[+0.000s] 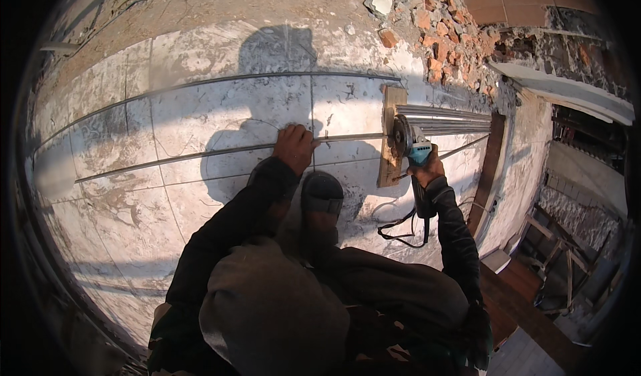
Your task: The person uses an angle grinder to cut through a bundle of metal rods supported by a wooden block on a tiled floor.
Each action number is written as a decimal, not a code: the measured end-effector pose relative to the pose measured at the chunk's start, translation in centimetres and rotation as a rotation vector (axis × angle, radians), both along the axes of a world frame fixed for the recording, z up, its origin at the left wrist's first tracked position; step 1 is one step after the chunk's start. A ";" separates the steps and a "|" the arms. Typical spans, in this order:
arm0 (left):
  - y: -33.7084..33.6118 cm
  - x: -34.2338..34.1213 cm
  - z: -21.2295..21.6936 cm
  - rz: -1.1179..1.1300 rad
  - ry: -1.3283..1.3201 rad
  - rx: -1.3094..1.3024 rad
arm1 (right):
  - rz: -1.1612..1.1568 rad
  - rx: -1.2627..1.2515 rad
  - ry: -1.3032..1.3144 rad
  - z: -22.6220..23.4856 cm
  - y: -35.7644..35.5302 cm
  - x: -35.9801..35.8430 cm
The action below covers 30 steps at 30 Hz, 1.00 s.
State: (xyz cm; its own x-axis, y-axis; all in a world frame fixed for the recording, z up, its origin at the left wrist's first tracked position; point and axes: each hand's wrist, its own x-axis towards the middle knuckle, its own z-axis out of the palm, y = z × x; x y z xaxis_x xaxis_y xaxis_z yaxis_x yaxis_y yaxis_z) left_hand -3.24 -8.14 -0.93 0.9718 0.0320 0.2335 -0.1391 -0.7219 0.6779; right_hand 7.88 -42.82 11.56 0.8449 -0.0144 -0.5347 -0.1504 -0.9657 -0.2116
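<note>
My left hand [295, 149] is closed round a long thin steel rod [200, 154] that runs from the left across the tiled floor. The right end of this rod reaches a short wooden board [389, 169]. In my right hand [429, 169] is a teal and black angle grinder [419, 152]. Its disc [402, 136] stands over the board, close to the rod; whether they touch I cannot tell. The grinder's black cord [405, 242] loops on the floor near my right forearm. Beyond lies a second long rod [220, 80], roughly parallel to the first.
Several cut rods [454, 119] lie side by side to the right of the board, by a dark wooden beam [486, 169]. Broken bricks and rubble [434, 32] are heaped at the far right. My sandalled foot [323, 199] is just below my left hand.
</note>
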 end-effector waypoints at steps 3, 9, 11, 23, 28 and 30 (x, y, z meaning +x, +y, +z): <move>0.0 -0.1 -0.1 -0.001 0.014 0.006 | -0.006 0.008 -0.005 0.0 0.4 0.2; 0.0 -0.1 0.0 -0.008 0.026 0.025 | -0.017 -0.095 0.013 -1.0 -0.5 0.6; 0.0 -0.1 0.0 -0.008 0.025 0.025 | -0.006 -0.088 0.019 -1.6 -1.2 0.6; 0.0 -0.1 -0.1 0.005 0.022 0.038 | -0.043 -0.070 0.021 0.0 0.4 0.4; 0.1 -0.1 0.1 0.004 0.011 0.006 | -0.045 -0.112 0.051 0.8 0.9 0.2; 0.1 0.0 0.2 0.003 0.002 0.002 | -0.052 -0.124 0.047 0.6 0.2 -0.1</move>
